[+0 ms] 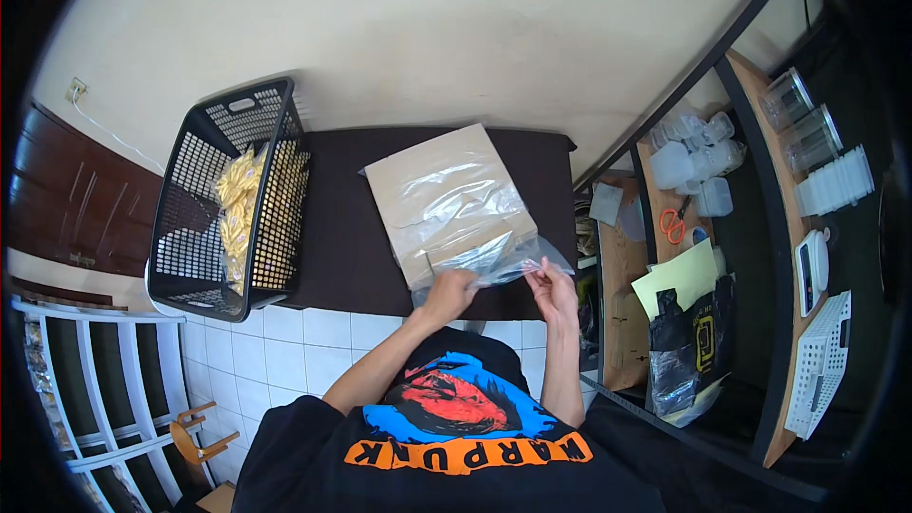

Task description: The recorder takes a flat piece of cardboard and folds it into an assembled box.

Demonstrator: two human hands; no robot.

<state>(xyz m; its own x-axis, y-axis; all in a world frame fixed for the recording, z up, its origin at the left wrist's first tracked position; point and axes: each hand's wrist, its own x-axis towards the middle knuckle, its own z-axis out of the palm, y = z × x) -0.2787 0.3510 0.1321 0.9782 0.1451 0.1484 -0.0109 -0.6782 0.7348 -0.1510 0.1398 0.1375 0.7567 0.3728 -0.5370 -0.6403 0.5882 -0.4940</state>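
A clear plastic bag (496, 261) is held between both hands at the near edge of a dark table (347, 228). My left hand (448, 291) pinches its left end and my right hand (552, 287) pinches its right end. Behind the hands, a tan cardboard sheet (404, 180) lies on the table with more clear plastic bags (456, 199) stacked on top of it.
A black slotted basket (228, 204) holding yellow packets (237, 209) stands on the table's left end. On the right, a dark shelf rack (760, 256) carries clear containers (693, 163), orange scissors (673, 224), a black bag (686, 347) and a white tray (817, 366). White railing (104, 370) and a tiled floor lie below.
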